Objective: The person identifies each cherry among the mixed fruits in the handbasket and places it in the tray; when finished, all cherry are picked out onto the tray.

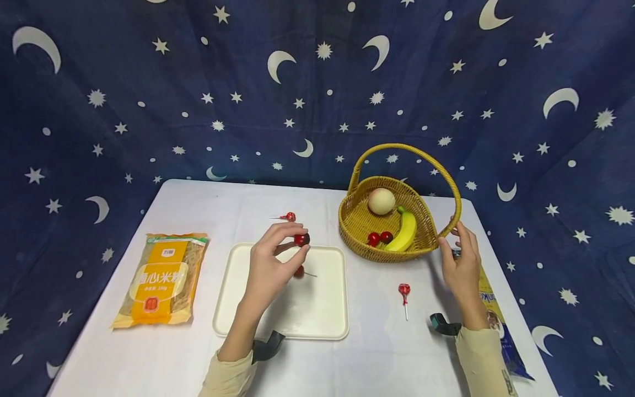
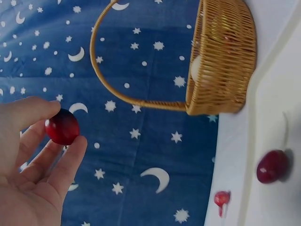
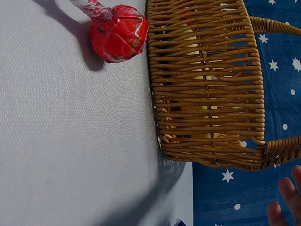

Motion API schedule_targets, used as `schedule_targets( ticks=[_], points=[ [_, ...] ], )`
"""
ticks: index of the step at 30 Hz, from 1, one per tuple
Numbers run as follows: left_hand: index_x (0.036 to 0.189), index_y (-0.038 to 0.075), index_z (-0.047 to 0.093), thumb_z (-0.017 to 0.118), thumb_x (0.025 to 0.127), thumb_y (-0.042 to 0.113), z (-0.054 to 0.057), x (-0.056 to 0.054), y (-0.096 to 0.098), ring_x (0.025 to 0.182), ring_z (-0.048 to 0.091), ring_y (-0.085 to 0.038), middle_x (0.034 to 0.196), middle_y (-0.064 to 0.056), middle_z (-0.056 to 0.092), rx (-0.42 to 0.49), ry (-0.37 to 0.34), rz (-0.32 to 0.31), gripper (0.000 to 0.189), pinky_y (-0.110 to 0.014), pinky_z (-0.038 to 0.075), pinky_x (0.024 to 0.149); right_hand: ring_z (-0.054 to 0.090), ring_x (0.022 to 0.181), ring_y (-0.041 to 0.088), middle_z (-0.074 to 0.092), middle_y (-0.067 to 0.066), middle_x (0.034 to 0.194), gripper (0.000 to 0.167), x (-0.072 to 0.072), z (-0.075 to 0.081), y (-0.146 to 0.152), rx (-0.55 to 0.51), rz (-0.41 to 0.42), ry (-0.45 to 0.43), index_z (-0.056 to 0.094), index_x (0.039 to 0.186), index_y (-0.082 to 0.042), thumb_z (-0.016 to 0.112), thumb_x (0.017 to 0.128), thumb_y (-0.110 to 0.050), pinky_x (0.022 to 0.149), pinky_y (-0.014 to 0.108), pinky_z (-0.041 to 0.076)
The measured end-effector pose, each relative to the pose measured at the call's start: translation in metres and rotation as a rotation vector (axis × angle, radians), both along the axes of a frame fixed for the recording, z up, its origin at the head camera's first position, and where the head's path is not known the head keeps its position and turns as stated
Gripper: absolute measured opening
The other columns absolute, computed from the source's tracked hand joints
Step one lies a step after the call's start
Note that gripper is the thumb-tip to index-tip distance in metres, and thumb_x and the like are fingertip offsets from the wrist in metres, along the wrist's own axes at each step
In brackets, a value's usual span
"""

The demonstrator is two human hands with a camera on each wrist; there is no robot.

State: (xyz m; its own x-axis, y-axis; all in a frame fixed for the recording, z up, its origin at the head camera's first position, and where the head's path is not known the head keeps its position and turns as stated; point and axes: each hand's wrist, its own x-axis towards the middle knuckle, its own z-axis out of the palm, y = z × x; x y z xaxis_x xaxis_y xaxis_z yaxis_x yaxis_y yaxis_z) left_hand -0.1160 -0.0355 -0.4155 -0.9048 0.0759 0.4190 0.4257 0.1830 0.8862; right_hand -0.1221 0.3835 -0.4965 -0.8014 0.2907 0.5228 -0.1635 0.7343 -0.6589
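Note:
My left hand (image 1: 273, 259) pinches a dark red cherry (image 1: 301, 240) between thumb and fingertips, raised over the far edge of a cream tray (image 1: 317, 325). A second cherry (image 2: 273, 166) with a stem lies on that tray, partly hidden by the left hand in the head view. My right hand (image 1: 461, 264) holds the wicker basket (image 1: 354, 237) at the right foot of its arched handle, thumb and fingers on either side. In the right wrist view only some fingertips (image 3: 287, 188) show. Inside the basket are a pale round peach (image 1: 381, 201), a banana (image 1: 404, 231) and two cherries (image 1: 380, 237).
A wrapped red lollipop (image 1: 404, 289) lies in front of the basket, and another lollipop (image 1: 289, 216) behind the tray. To the left is a yellow noodle packet (image 1: 163, 281). A blue and yellow packet (image 1: 508, 342) lies at the right edge, partly under the right forearm.

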Motion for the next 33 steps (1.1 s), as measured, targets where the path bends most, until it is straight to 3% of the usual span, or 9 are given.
schedule_targets(
  ticks=[10, 14, 22, 27, 33],
  points=[
    [0.114, 0.004, 0.078, 0.083, 0.085, -0.007, -0.028, 0.012, -0.017, 0.104, 0.077, -0.028, 0.124, -0.011, 0.074, -0.104, -0.002, 0.089, 0.031, -0.034, 0.066, 0.089, 0.056, 0.133, 0.038, 0.056, 0.024, 0.147, 0.059, 0.0, 0.002, -0.002, -0.014, 0.003, -0.016, 0.049, 0.16, -0.018, 0.065, 0.105, -0.007, 0.104, 0.01, 0.037],
    [0.112, 0.001, 0.077, 0.083, 0.085, -0.006, -0.049, 0.011, -0.023, 0.102, 0.078, -0.028, 0.121, -0.012, 0.074, -0.17, -0.014, 0.121, 0.029, -0.037, 0.066, 0.087, 0.056, 0.134, 0.04, 0.056, 0.024, 0.147, 0.058, 0.0, 0.003, -0.002, -0.016, 0.002, -0.013, 0.05, 0.159, -0.017, 0.065, 0.105, -0.007, 0.104, 0.01, 0.037],
    [0.112, 0.001, 0.076, 0.083, 0.085, -0.005, -0.088, 0.011, -0.026, 0.101, 0.078, -0.03, 0.121, -0.012, 0.073, -0.32, -0.107, 0.166, 0.028, -0.041, 0.067, 0.085, 0.056, 0.134, 0.04, 0.057, 0.024, 0.147, 0.058, 0.0, 0.002, -0.002, -0.023, 0.002, -0.014, 0.05, 0.159, -0.021, 0.065, 0.105, -0.008, 0.103, 0.011, 0.038],
    [0.113, 0.0, 0.076, 0.081, 0.087, -0.005, -0.099, 0.01, -0.025, 0.1, 0.077, -0.028, 0.121, -0.012, 0.073, -0.391, -0.14, 0.153, 0.028, -0.038, 0.066, 0.086, 0.056, 0.134, 0.041, 0.057, 0.025, 0.145, 0.057, -0.001, 0.002, -0.002, -0.027, 0.008, -0.006, 0.05, 0.159, -0.02, 0.064, 0.105, -0.007, 0.102, 0.011, 0.038],
    [0.115, 0.004, 0.076, 0.081, 0.088, -0.001, -0.105, 0.009, -0.026, 0.106, 0.074, -0.029, 0.124, -0.013, 0.073, -0.56, -0.142, 0.158, 0.028, -0.037, 0.065, 0.089, 0.056, 0.134, 0.04, 0.057, 0.024, 0.147, 0.057, -0.001, 0.003, -0.003, -0.02, -0.006, -0.023, 0.05, 0.16, -0.021, 0.064, 0.106, -0.008, 0.104, 0.013, 0.04]
  ],
)
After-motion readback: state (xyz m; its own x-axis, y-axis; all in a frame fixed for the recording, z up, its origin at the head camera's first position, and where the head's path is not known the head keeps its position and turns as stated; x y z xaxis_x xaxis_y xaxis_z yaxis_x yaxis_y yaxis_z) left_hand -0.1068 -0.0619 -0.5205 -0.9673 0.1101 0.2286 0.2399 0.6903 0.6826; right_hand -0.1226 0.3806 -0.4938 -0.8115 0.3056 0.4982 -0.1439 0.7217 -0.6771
